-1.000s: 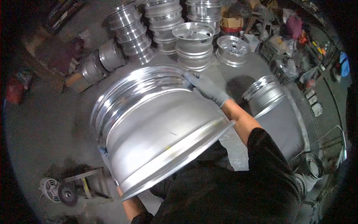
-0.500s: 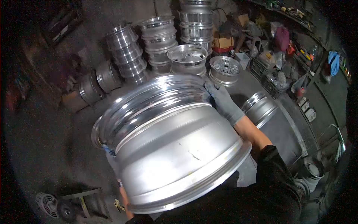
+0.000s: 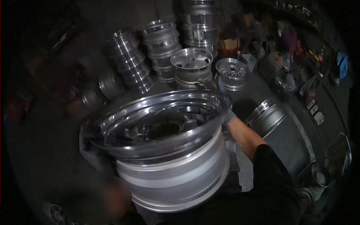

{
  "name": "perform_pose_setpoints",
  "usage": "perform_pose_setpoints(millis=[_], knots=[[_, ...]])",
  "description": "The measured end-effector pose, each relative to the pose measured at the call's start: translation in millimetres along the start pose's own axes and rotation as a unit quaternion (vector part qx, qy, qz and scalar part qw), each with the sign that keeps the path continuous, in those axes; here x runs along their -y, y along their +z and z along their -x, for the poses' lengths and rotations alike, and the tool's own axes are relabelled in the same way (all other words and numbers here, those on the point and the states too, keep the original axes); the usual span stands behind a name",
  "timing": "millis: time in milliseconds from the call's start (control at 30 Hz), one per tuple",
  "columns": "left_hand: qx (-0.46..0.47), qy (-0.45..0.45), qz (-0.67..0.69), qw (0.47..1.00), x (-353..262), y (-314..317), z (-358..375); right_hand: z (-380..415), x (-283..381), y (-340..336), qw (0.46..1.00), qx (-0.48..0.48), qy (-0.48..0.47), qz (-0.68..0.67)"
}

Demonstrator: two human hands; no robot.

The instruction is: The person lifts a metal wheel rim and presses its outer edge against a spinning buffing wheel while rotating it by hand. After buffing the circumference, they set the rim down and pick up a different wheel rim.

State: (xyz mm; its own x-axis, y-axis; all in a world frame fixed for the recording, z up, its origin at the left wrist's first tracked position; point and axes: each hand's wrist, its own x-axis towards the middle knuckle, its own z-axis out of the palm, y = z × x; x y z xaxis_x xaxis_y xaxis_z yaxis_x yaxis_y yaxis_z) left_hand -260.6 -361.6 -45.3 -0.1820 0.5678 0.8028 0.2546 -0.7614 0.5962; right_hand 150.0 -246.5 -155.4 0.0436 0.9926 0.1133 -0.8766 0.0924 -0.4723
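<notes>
A large silver wheel rim (image 3: 176,178) fills the lower middle of the view, its polished lip and spoked face turned upward and tilted. My left hand (image 3: 92,144), in a dark glove and blurred, grips the rim's lip at the left. On the far right side of the lip, my right hand (image 3: 225,107) in a grey glove holds on, its fingers partly hidden by the rim. The rim is held in the air in front of my body.
Stacks of rims (image 3: 131,62) stand at the back. One rim (image 3: 191,62) and a smaller spoked rim (image 3: 232,71) are on the floor before them. Another rim (image 3: 268,116) lies at the right. Crates and bags (image 3: 281,75) are at the back right.
The rim has tipped so that its open, spoked face shows instead of mostly its outer barrel. My left hand has moved up and left along the lip. The view is darker.
</notes>
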Motion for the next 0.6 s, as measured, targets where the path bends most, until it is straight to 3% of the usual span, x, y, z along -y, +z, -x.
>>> perform_pose_setpoints(millis=[67,133,200,267,333,367,500,533,567,600], knots=[[-0.014,-0.126,-0.029,0.991,-50,49,14,18,-17,-35,1.000,-0.014,0.009,-0.001],[0.169,0.063,-0.117,0.977,-40,45,18,44,-41,-73,1.000,-0.015,0.011,0.000],[0.319,0.196,-0.203,0.905,-34,44,8,31,-88,-77,1.000,-0.015,0.022,0.002],[0.339,0.196,-0.203,0.897,-27,54,11,-23,-171,-30,0.999,-0.030,0.042,0.003],[0.304,0.117,-0.220,0.919,-7,56,23,13,-129,-124,0.998,-0.044,0.050,0.010],[0.242,-0.050,-0.176,0.953,10,47,46,21,-112,-157,0.998,-0.048,0.048,0.018],[0.216,-0.179,-0.032,0.959,104,-18,134,-30,-122,-192,0.994,-0.072,0.050,0.069],[0.034,-0.314,0.088,0.945,128,-18,162,-33,-117,-207,0.993,-0.073,0.049,0.083],[-0.149,-0.427,0.201,0.869,145,-18,174,-13,-101,-241,0.992,-0.075,0.045,0.095],[-0.150,-0.431,0.205,0.866,161,-14,171,3,-87,-264,0.990,-0.078,0.039,0.110]])
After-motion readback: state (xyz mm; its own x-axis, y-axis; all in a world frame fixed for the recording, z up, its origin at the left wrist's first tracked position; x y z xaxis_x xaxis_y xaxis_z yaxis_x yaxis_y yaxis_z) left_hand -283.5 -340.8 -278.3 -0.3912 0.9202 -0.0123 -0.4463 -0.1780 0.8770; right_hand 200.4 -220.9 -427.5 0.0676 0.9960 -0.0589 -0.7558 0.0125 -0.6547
